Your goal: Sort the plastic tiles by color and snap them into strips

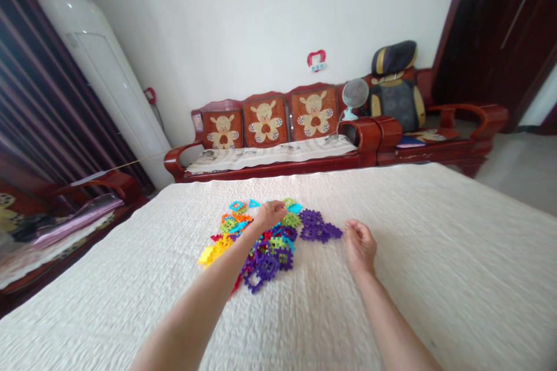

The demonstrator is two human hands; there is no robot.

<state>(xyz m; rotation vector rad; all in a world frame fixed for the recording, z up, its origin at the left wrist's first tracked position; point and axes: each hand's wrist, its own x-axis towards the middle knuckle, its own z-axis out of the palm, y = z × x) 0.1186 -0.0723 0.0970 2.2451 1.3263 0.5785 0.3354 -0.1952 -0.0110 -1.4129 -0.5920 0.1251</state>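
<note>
A loose pile of flat plastic interlocking pieces in purple, yellow, green, blue, orange and red lies on the cream quilted cover. Over the far part of that pile is my left hand, its fingers drawn together beside a green piece and a light blue piece. What it pinches, if anything, is hidden. A separate group of purple pieces lies right of the pile. Just past its right tip, my right hand is closed with curled fingers; whether it grips anything is too small to make out.
The quilted cover spreads over a wide surface. Beyond it stands a wooden sofa with bear cushions, a small fan and a chair with a massage pad. Another wooden seat is at left.
</note>
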